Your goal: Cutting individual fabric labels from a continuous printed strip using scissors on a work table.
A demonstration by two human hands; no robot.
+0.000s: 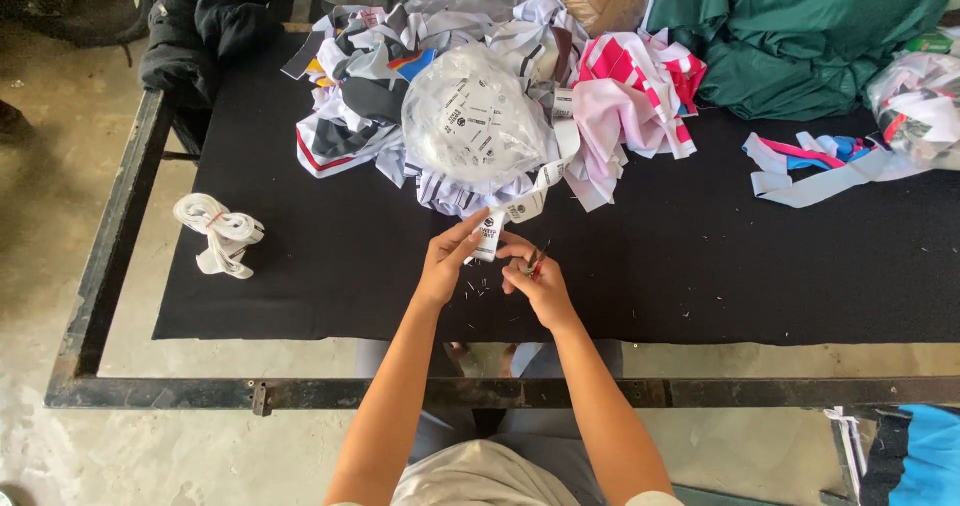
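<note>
Two hands (490,266); one label strip (520,206)

Single view, head-mounted camera. It looks steeply down and forward from above the person's seat, facing across the black cloth-covered work table (700,266) toward its far edge. Both forearms enter from the bottom centre; the left hand (447,262) and right hand (535,286) sit just below frame centre, at arm's length from the lens. The table's near metal frame rail (300,394) crosses the lower third. The pile of fabric pieces (480,96) fills the upper middle; concrete floor (60,226) shows at left. No second view, so no overlap.
</note>
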